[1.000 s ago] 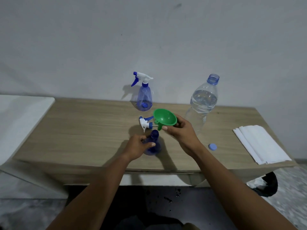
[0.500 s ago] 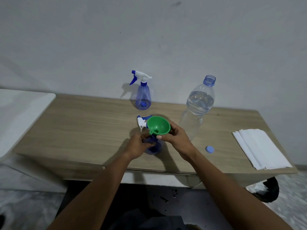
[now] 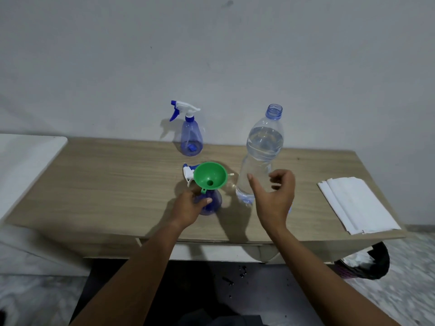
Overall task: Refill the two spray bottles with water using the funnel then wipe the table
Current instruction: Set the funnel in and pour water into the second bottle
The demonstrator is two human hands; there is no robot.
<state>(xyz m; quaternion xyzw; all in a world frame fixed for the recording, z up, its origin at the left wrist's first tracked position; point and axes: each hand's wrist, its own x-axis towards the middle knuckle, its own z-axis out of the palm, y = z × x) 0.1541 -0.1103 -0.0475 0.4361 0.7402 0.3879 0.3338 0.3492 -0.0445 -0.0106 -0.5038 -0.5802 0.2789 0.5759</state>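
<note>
- Since a second ago our right hand (image 3: 274,198) has let go of the funnel (image 3: 210,176) and swung out toward 3 o'clock. The funnel has come down from above the neck and now sits in the mouth of the open spray bottle (image 3: 211,207).
- Our left hand (image 3: 188,205) grips the open spray bottle, its fingers (image 3: 207,201) wrapped round the blue body just below the funnel. The bottle stands upright on the counter (image 3: 106,184), near the front edge.
- Our right hand holds nothing, its fingers (image 3: 281,178) loosely curled and the thumb spread. It hangs in front of the lower half of the water bottle (image 3: 263,142); we cannot tell whether it touches it.
- At 2 o'clock from the funnel, the water bottle stands uncapped and holds water.
- At 12 o'clock from the funnel, by the wall, the capped spray bottle (image 3: 190,137) stands upright.
- Just behind the funnel, toward 11 o'clock, the loose spray head (image 3: 188,171) lies on the counter.
- At the 3 o'clock end of the counter lie folded white sheets (image 3: 355,203).
</note>
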